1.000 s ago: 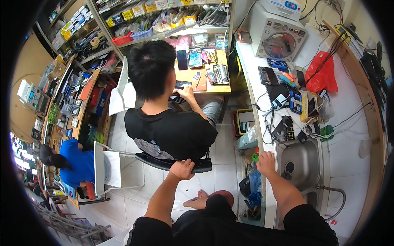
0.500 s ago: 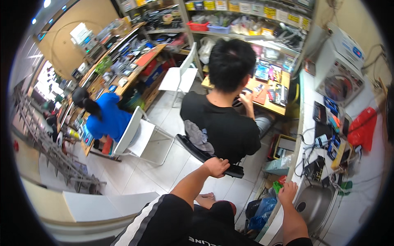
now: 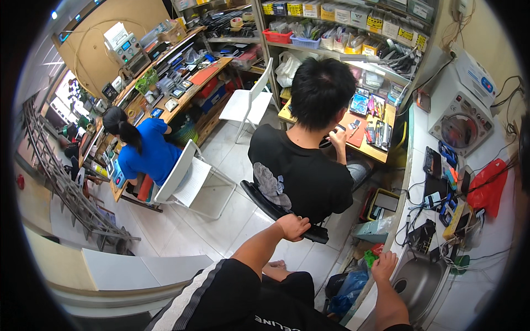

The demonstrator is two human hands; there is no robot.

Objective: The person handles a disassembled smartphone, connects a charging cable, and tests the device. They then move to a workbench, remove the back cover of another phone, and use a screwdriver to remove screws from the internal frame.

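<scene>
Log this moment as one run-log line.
left hand: gripping black chair back | right hand: on sink rim | seated person in black shirt: ahead

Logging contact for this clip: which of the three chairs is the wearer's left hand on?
The black chair under the person in black; left hand grips its backrest. Both white chairs stand farther off.

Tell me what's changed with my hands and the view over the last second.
The view swung left, bringing the person in blue and the white chair further into frame. Your left hand stays gripping the black chair back behind the seated person in black; your right hand stays on the counter edge by the steel sink.
</scene>
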